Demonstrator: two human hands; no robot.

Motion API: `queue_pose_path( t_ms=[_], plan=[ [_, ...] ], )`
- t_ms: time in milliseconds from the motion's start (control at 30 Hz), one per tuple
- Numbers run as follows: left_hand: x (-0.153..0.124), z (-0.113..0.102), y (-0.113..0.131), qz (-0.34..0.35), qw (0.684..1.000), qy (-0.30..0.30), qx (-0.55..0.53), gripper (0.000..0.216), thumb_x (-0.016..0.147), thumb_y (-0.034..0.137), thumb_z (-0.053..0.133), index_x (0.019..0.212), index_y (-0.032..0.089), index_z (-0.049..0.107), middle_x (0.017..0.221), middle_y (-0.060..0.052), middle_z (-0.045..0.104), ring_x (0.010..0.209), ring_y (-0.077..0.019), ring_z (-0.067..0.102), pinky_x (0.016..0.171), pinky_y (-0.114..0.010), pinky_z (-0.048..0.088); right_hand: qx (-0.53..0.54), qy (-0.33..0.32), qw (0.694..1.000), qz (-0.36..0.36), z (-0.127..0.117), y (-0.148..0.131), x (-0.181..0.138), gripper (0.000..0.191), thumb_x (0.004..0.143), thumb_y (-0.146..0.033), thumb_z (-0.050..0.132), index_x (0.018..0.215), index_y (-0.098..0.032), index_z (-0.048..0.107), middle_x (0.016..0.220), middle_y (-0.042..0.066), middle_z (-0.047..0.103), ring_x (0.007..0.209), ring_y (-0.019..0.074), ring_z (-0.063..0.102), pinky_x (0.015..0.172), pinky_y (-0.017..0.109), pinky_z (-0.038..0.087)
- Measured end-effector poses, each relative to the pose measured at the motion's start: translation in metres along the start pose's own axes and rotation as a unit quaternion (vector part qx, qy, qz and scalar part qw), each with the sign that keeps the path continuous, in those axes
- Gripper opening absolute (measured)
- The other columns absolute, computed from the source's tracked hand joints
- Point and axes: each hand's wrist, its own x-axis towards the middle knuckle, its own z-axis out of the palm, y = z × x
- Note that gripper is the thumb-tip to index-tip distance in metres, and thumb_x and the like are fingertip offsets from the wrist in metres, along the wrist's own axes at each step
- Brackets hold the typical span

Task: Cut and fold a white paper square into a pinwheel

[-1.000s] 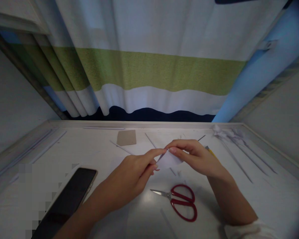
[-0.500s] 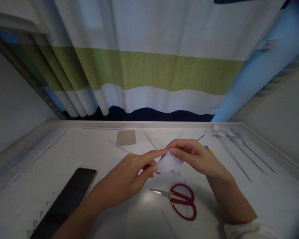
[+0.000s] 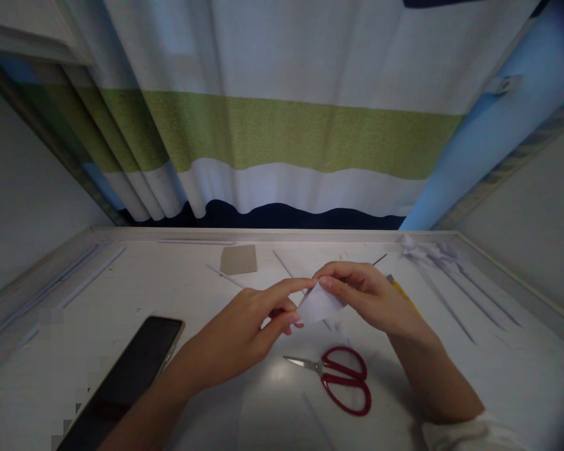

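A small white piece of paper (image 3: 320,305) is held up between both hands above the table. My left hand (image 3: 258,322) pinches its lower left corner between thumb and fingers, with the index finger stretched to the top corner. Thumb and fingertips of my right hand (image 3: 369,293) are closed on that top corner. Below the paper lies a pair of scissors (image 3: 320,368) with red handles, its blades pointing left and together. A yellow cutter (image 3: 407,295) is partly hidden behind my right hand.
A dark phone (image 3: 126,376) lies beside my left forearm. A grey-brown square card (image 3: 239,259) is near the back edge. White paper strips or rolls (image 3: 91,279) lie at left, and more (image 3: 451,307) at right with crumpled paper (image 3: 420,248). A curtain (image 3: 282,131) hangs behind.
Almost nothing differs. The fingertips at the paper's top corner have shifted very slightly, and a little more of the yellow cutter shows.
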Motion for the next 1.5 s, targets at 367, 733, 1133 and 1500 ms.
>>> queue_pose_path(
  t_ms=[367, 733, 1133, 1500],
  plan=[
    [-0.001, 0.0001, -0.0007, -0.021, 0.999, -0.005, 0.025, 0.038, 0.084, 0.018, 0.041, 0.12, 0.026, 0.034, 0.076, 0.002, 0.062, 0.074, -0.0129, 0.056, 0.068, -0.024, 0.039, -0.044, -0.001, 0.999, -0.01, 0.0023, -0.0065, -0.0013, 0.018, 0.082, -0.028, 0.045, 0.077, -0.017, 0.059, 0.066, 0.0, 0.056, 0.058, 0.0099, 0.049, 0.049, 0.02, 0.037],
    [-0.0029, -0.0005, -0.0004, -0.01, 0.999, 0.003, 0.048, 0.032, 0.085, 0.021, 0.041, 0.116, 0.028, 0.041, 0.074, 0.004, 0.061, 0.07, -0.0113, 0.056, 0.066, -0.023, 0.039, -0.027, 0.012, 1.0, 0.002, 0.0058, -0.0053, -0.001, 0.019, 0.083, -0.027, 0.044, 0.072, -0.017, 0.057, 0.061, -0.003, 0.051, 0.056, 0.0084, 0.046, 0.045, 0.019, 0.032],
    [-0.0041, 0.002, 0.0022, -0.007, 0.998, 0.004, 0.068, 0.03, 0.085, 0.019, 0.04, 0.113, 0.029, 0.044, 0.078, 0.004, 0.062, 0.071, -0.0112, 0.056, 0.064, -0.022, 0.037, -0.032, 0.007, 0.999, -0.026, 0.004, -0.0068, -0.0003, 0.009, 0.078, -0.022, 0.052, 0.072, -0.017, 0.056, 0.066, -0.002, 0.055, 0.064, 0.0097, 0.049, 0.057, 0.021, 0.038],
    [-0.005, 0.0013, 0.0062, 0.01, 0.998, -0.007, 0.055, 0.02, 0.086, 0.02, 0.04, 0.101, 0.027, 0.051, 0.076, 0.006, 0.061, 0.07, -0.0083, 0.055, 0.065, -0.019, 0.036, 0.078, 0.044, 0.996, 0.023, 0.0099, -0.0025, 0.0008, 0.012, 0.075, -0.018, 0.054, 0.064, -0.017, 0.057, 0.054, -0.006, 0.048, 0.044, 0.0043, 0.037, 0.042, 0.018, 0.028]
  ],
)
